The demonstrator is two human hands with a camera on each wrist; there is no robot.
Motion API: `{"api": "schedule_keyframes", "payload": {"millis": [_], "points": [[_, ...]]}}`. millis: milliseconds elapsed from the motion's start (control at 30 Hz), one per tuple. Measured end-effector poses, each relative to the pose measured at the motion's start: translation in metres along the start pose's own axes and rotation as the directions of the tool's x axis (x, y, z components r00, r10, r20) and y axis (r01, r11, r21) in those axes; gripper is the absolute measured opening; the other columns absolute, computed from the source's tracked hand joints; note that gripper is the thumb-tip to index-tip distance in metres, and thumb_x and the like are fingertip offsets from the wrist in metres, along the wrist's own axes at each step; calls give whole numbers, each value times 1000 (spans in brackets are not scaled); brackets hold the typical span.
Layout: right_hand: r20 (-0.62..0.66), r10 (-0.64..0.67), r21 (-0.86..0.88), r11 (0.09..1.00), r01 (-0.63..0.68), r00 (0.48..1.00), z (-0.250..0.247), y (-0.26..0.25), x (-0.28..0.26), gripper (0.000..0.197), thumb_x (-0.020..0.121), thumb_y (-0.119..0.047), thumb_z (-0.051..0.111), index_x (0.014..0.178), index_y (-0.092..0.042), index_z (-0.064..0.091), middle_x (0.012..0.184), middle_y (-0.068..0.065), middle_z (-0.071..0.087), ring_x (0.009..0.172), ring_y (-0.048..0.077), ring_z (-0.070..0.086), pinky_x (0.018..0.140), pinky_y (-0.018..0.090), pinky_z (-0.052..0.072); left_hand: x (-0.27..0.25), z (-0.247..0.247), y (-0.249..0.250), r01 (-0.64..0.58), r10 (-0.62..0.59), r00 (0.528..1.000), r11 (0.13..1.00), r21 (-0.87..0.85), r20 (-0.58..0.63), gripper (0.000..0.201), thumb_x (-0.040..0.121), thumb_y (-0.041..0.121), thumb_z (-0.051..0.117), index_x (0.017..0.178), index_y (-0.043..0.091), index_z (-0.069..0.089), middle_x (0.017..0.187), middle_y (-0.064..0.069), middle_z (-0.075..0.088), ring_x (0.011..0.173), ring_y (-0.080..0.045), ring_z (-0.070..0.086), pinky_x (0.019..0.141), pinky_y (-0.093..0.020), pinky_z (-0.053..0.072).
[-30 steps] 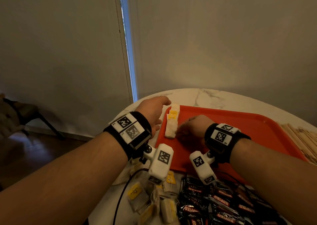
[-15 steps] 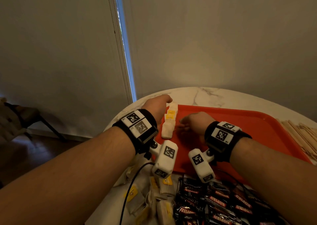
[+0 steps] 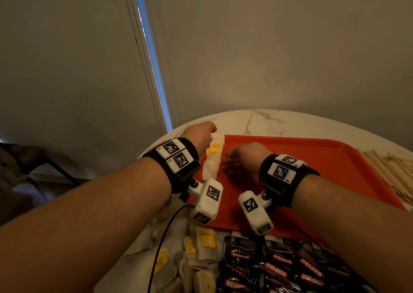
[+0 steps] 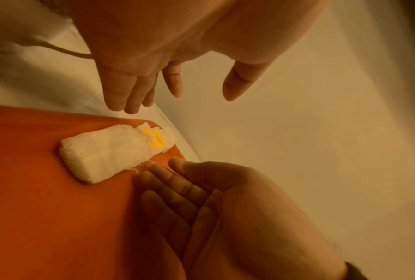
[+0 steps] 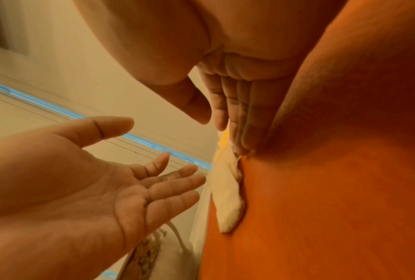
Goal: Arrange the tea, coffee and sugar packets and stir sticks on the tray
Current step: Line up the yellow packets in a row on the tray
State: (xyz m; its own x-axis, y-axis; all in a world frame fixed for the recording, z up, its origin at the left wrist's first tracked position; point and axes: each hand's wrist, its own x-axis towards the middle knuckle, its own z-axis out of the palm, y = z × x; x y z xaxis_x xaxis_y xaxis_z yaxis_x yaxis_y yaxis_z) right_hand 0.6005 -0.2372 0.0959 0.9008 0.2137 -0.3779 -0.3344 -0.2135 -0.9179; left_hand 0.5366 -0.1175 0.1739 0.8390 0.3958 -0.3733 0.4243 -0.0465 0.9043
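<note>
Orange surface under the fingers: the right hand [image 5: 239,106] is lying with straight fingers on the tray [image 3: 312,169], and its fingertips [image 5: 243,145] are touching the side of the tea bags [image 4: 110,151], not curling round them.
Left fingers: the left hand [image 4: 177,56] is hovering with spread, relaxed fingers just beside the bags, over the tray's left edge, and is holding nothing.
Reason for this pose: I judge that both flat hands are working as two guides, squaring the row from each side so that it is lying straight along the edge.
Tea bags: the white row with yellow tags is lying in the far left corner of the tray, parallel to its left rim.
Waiting items: loose tea bags [image 3: 201,248] and dark coffee packets [image 3: 279,268] are lying on the marble table [image 3: 268,122] near the person; wooden stir sticks [image 3: 388,165] are lying to the right of the tray. Sugar packets I cannot find.
Change from one second ago: the left hand is now reaching a little farther along the row, the right hand is staying at the same place, and the row is keeping its position.
Progress: only the tea row is being placed; most items are still outside.
</note>
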Motion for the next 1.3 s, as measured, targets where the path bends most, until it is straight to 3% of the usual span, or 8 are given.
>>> {"api": "schedule_keyframes", "payload": {"millis": [200, 300, 367, 500, 800, 933, 1100, 1300], "points": [[-13, 94, 91, 992, -92, 995, 3, -13, 6, 16, 103, -5, 49, 99, 2, 63, 119, 22, 71, 112, 34, 69, 103, 45, 54, 13, 10, 4, -32, 32, 999, 999, 32, -8, 41, 102, 31, 57, 137, 10, 52, 84, -4, 48, 72, -18, 47, 86, -38, 40], [-1, 115, 117, 986, -114, 993, 6, -15, 11, 21, 104, -6, 48, 112, 6, 63, 124, 23, 69, 115, 35, 68, 105, 45, 52, 21, 15, 3, -43, 43, 999, 999, 25, 11, 49, 101, 31, 57, 145, 10, 49, 103, -9, 58, 97, -29, 58, 92, -41, 45], [4, 131, 134, 982, -130, 991, 6, -17, 11, 23, 105, -5, 47, 117, 7, 62, 125, 23, 69, 118, 35, 67, 105, 44, 52, 27, 16, 3, -49, 49, 999, 998, 40, 6, 50, 101, 32, 56, 145, 10, 49, 125, -14, 59, 117, -33, 57, 102, -44, 47], [16, 131, 134, 982, -132, 991, 6, -16, 9, 25, 104, -5, 48, 120, 7, 63, 126, 22, 68, 119, 36, 66, 106, 45, 51, 33, 16, 4, -49, 49, 999, 998, 39, 12, 47, 102, 31, 56, 143, 10, 48, 102, -6, 55, 104, -27, 53, 93, -41, 45], [0, 126, 109, 986, -125, 992, 3, -13, 18, 18, 103, -10, 53, 110, 2, 66, 120, 21, 71, 113, 33, 69, 103, 44, 54, 43, 19, 0, -61, 59, 998, 997, 48, 35, 50, 100, 33, 57, 146, 14, 48, 134, -10, 54, 123, -31, 55, 110, -50, 46], [-35, 74, 104, 992, -70, 997, 1, -15, 31, 15, 103, -9, 54, 100, -1, 66, 117, 21, 72, 109, 33, 71, 101, 46, 55, 45, 19, 1, -86, 83, 996, 992, 93, 35, 46, 102, 32, 55, 143, 12, 50, 130, -9, 55, 124, -30, 55, 112, -48, 45], [-1, 21, 53, 998, -21, 1000, 0, -16, 50, 21, 103, -8, 53, 116, 3, 64, 116, 18, 72, 109, 33, 70, 99, 46, 56, 49, 20, 0, -103, 101, 994, 991, 86, 29, 46, 101, 32, 57, 141, 10, 53, 139, -12, 56, 126, -31, 56, 112, -48, 45], [-99, -56, 72, 995, 63, 994, -12, -16, 73, 23, 91, -10, 63, 112, 0, 66, 112, 18, 71, 101, 32, 73, 91, 47, 61, 49, 19, 0, -104, 102, 994, 991, 87, 27, 48, 101, 31, 57, 145, 11, 51, 142, -15, 54, 128, -33, 55, 112, -48, 45]]}}
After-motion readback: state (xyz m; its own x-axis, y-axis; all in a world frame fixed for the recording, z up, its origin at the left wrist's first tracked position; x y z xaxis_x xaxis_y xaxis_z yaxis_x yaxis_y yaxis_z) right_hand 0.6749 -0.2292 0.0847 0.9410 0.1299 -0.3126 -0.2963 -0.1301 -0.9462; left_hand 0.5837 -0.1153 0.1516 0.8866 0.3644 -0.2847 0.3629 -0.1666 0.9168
